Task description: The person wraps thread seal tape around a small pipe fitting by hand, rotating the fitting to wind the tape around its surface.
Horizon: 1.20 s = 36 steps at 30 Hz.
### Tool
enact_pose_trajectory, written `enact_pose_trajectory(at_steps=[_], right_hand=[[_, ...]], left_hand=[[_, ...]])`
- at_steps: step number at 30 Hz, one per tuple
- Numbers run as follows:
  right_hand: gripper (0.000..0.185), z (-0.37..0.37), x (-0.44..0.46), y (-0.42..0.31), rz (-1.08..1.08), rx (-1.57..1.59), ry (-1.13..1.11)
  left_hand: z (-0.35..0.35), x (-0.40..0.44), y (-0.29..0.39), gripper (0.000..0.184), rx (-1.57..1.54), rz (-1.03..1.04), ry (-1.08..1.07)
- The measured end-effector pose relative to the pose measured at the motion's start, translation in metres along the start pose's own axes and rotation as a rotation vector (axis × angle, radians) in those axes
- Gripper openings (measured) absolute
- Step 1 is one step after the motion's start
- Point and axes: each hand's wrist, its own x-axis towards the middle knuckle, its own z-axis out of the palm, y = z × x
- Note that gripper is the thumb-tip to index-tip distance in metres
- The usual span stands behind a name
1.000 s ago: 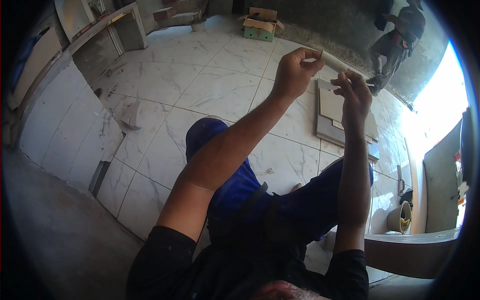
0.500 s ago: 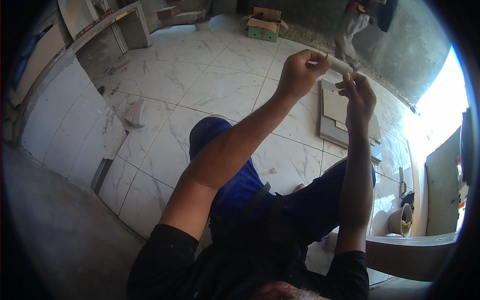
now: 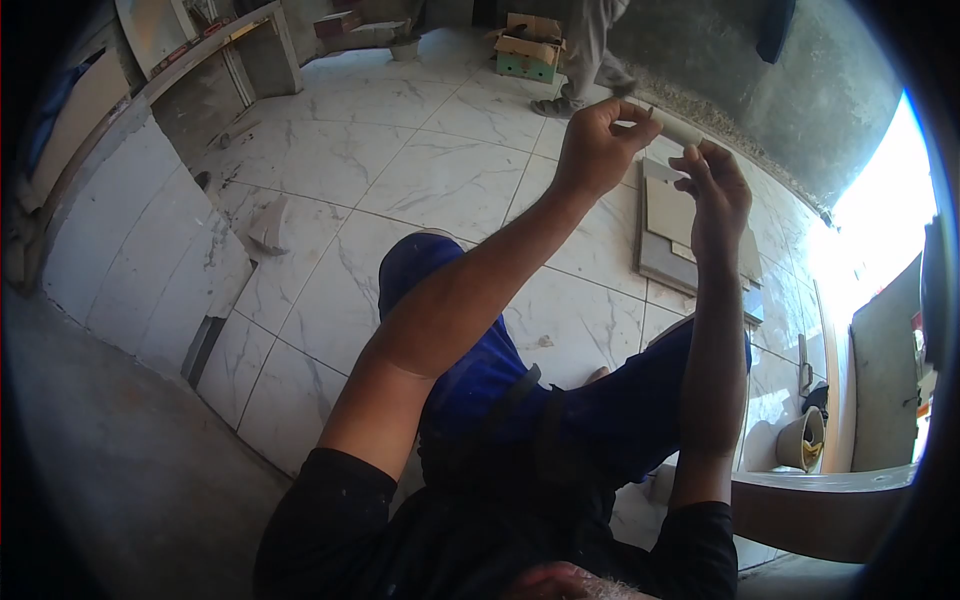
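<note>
Both my hands are raised in front of me, above the tiled floor. A short, pale, tube-like piece [image 3: 680,128] stretches between my fingertips; its exact kind is unclear. My left hand [image 3: 603,145] pinches its left end between thumb and fingers, where a small thin tip sticks up. My right hand [image 3: 716,190] has its thumb and index finger at the other end, with the remaining fingers curled. Below and beyond the hands, flat boards or tiles [image 3: 665,265] lie stacked on the floor.
A person's legs [image 3: 590,55] pass beside an open cardboard box [image 3: 527,65] at the back. A broken tile piece [image 3: 268,225] lies on the left of the floor. White panels [image 3: 140,240] line the left side. On the right stands a bucket [image 3: 800,442] near a curved ledge [image 3: 810,515].
The person in the background has walked left, from beyond my right hand to beside the cardboard box. My hands and the pale piece stay almost still.
</note>
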Motion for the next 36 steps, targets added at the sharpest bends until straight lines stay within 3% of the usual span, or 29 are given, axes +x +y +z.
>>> enact_pose_trajectory(at_steps=[16,25,36], right_hand=[[0.026,-0.0036,0.0032,0.0039,0.038,-0.120,0.048],[0.030,0.0058,-0.0031,-0.0029,-0.086,-0.084,0.008],[0.025,-0.0003,0.0018,0.0019,0.005,-0.136,0.058]], left_hand=[[0.0008,-0.0002,-0.0016,0.023,0.020,0.023,-0.049],[0.0002,0.0003,-0.0005,0.022,0.000,-0.012,-0.005],[0.0018,0.0000,-0.0023,0.023,-0.012,0.058,-0.007]])
